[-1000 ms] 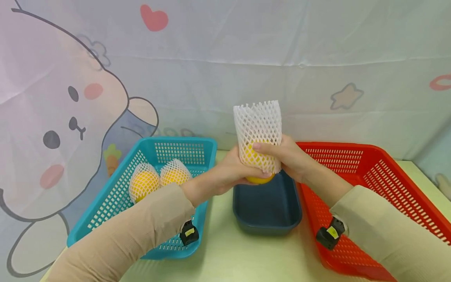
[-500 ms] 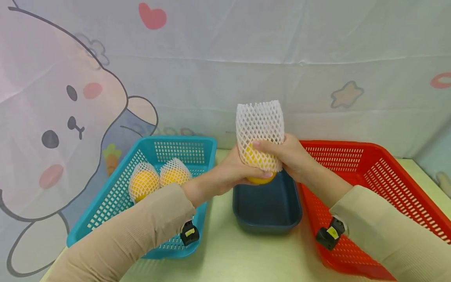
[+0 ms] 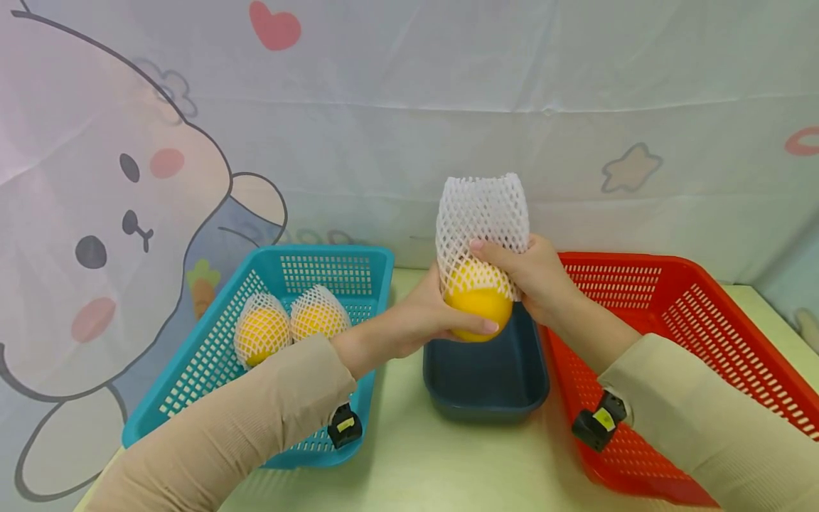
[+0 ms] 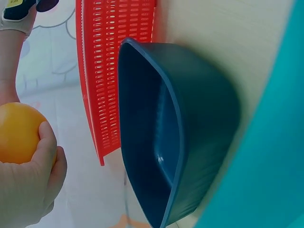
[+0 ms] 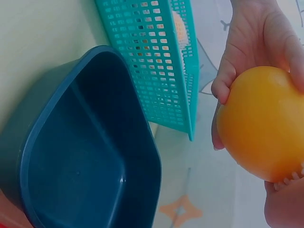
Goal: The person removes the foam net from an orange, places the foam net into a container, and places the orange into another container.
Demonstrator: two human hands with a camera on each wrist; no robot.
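In the head view, my left hand (image 3: 419,313) grips a round yellow-orange fruit (image 3: 481,304) from the left, thumb across its lower front. A white foam net sleeve (image 3: 483,213) covers only the fruit's upper part and stands up loose above it. My right hand (image 3: 534,274) pinches the sleeve at its right side, thumb over the front of the mesh. The fruit's lower half is bare; the right wrist view shows its smooth skin (image 5: 266,123) and a fringe of net at its edge. Both hands are above a dark blue tub (image 3: 486,377).
At left, a teal basket (image 3: 384,299) contains two netted yellow fruits (image 3: 262,331), partly behind the left sleeve. A red basket (image 3: 687,270) stands at right, beyond the right forearm. The tub sits between them on a pale green table (image 3: 409,462), before a printed curtain.
The net sleeve has slid upward on the fruit, baring much more of its lower part. My right hand has risen slightly and gone right with the sleeve; my left hand keeps its hold.
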